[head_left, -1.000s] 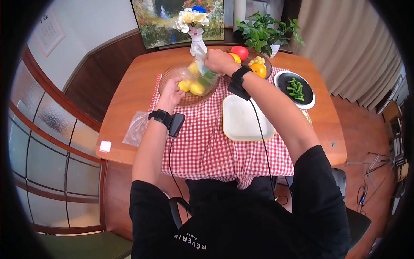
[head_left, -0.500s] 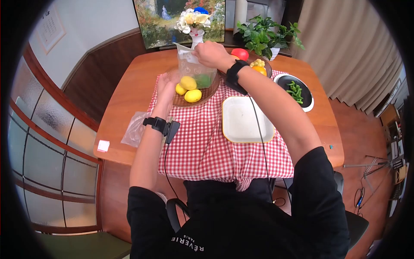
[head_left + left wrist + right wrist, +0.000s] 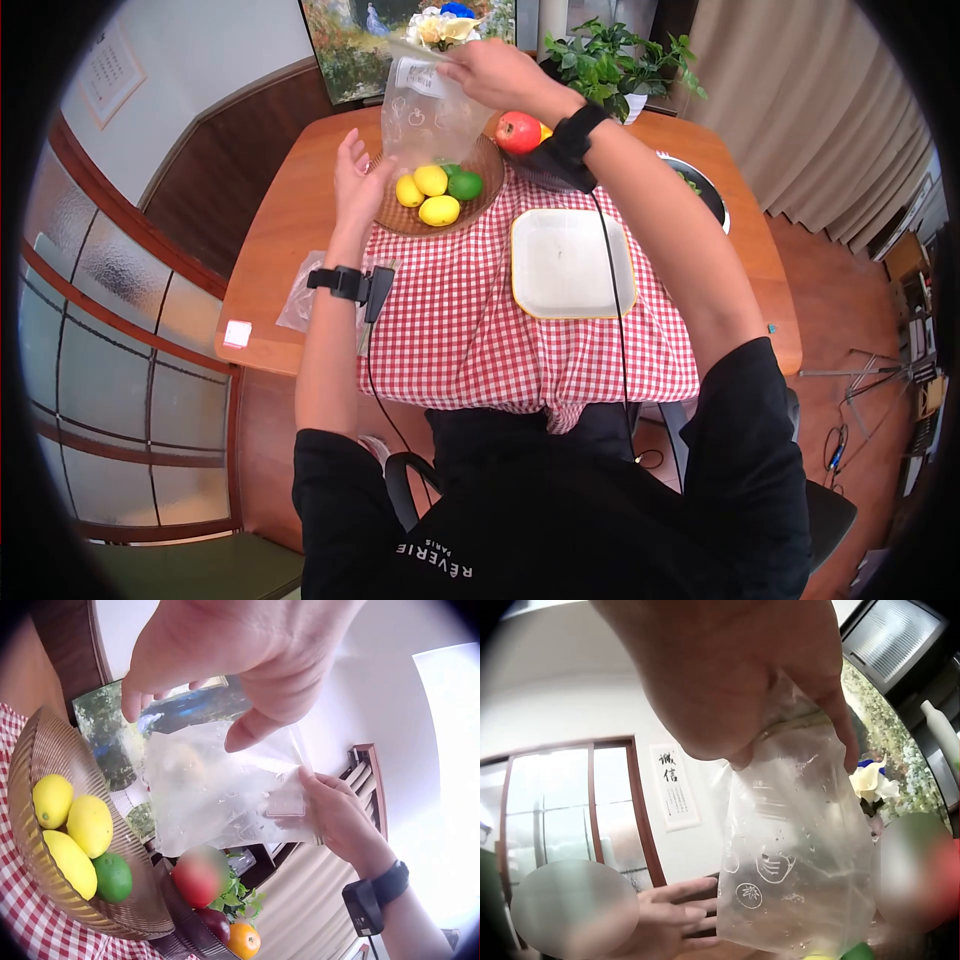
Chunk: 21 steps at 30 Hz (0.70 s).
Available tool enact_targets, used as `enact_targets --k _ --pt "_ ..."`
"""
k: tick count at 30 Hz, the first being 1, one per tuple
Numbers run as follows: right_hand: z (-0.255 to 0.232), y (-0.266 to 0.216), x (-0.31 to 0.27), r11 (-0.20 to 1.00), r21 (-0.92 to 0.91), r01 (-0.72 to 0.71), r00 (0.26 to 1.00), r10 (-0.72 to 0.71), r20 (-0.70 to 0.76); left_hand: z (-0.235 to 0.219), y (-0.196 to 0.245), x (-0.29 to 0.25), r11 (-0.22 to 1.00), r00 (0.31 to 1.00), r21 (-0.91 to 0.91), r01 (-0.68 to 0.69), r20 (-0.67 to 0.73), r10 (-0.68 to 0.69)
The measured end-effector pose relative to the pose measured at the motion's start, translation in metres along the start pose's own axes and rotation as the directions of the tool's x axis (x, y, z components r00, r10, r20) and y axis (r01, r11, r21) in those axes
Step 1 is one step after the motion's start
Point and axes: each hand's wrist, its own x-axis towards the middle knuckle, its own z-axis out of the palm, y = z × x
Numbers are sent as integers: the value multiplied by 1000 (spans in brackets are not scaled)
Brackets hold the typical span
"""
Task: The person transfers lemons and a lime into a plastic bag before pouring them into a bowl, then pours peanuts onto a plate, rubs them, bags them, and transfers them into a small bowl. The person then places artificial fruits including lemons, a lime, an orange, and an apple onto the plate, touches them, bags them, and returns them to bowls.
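Observation:
My right hand [image 3: 505,75] pinches the top edge of a clear printed plastic bag [image 3: 432,120] and holds it up, hanging over the ribbed amber bowl [image 3: 480,210]. No fruit shows inside the bag. In the bowl lie several yellow lemons [image 3: 438,210] and a green lime [image 3: 465,185], with more green behind it. Fingers loosely spread, my left hand [image 3: 358,185] is raised at the bowl's left side, close to the bag. The left wrist view shows that hand [image 3: 247,667] holding nothing, in front of the bag [image 3: 225,795].
A white rectangular dish [image 3: 570,265] sits on the red checked cloth [image 3: 450,340]. Behind it, a dark bowl holds a red fruit [image 3: 518,132] and an orange [image 3: 244,941]. A plate of green pieces [image 3: 705,195] stands right; another plastic bag [image 3: 298,300] lies left. Flowers and a plant stand behind.
My right hand has lifted the bag up and away, and the lemons and lime that were in it now lie in the bowl. My left hand has let go of the bag and moved left.

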Motion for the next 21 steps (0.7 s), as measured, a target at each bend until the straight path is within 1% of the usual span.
enact_targets --k 1,2,3,4,5,6,7,8,9,10,11,12,13,14,15,17,18,19,20,21 --pt "-6 3 -2 997 81 -7 999 4 33 -9 -1 -3 994 993 0 -105 54 105" --pt "-10 9 0 991 131 -3 998 -6 69 -16 0 -8 978 972 -7 -210 110 209" --pt "-13 15 -7 991 134 -11 998 2 69 -22 1 -16 978 971 -4 -207 117 206" --pt "-23 13 -15 948 293 -126 987 91 132 -29 4 -27 867 894 226 -444 171 414" --pt "-30 16 -20 868 435 -238 965 162 205 -34 11 -36 648 770 421 -635 268 580" --pt "-22 33 -18 817 512 -266 952 139 273 -34 16 -45 647 770 423 -634 268 580" --pt "-23 34 -23 814 518 -263 952 132 276 -30 22 -57 590 728 451 -670 244 641" --pt "-23 34 -29 730 588 -350 923 159 352 -31 25 -66 532 684 483 -696 221 695" --pt "-21 34 -35 631 641 -437 885 176 431 -36 23 -70 534 692 493 -687 220 688" --pt "-16 33 -34 631 617 -471 856 158 492 -42 21 -74 536 684 508 -674 155 713" --pt "-11 33 -40 622 622 -476 852 153 500 -47 18 -79 538 671 522 -662 92 736" --pt "-6 34 -48 536 631 -560 796 137 590 -56 17 -81 539 678 528 -656 100 728" --pt "-4 30 -56 448 624 -640 733 111 671 -67 17 -82 472 626 529 -705 151 765" --pt "3 28 -61 405 624 -669 703 70 708 -74 18 -84 403 569 525 -750 201 797" --pt "13 26 -64 397 625 -672 701 67 710 -80 18 -91 403 573 527 -748 206 793" --pt "38 22 -66 445 630 -636 717 38 696 -92 25 -108 496 691 560 -663 203 694" --pt "50 18 -64 444 628 -639 711 30 703 -94 30 -114 487 690 569 -662 209 693" --pt "57 12 -62 438 638 -633 717 20 697 -91 37 -121 509 706 571 -644 188 683" --pt "63 7 -62 402 633 -662 690 -3 724 -91 40 -126 532 722 570 -626 167 671" --pt "70 2 -63 367 622 -692 660 -27 751 -95 40 -129 527 724 576 -625 173 668"
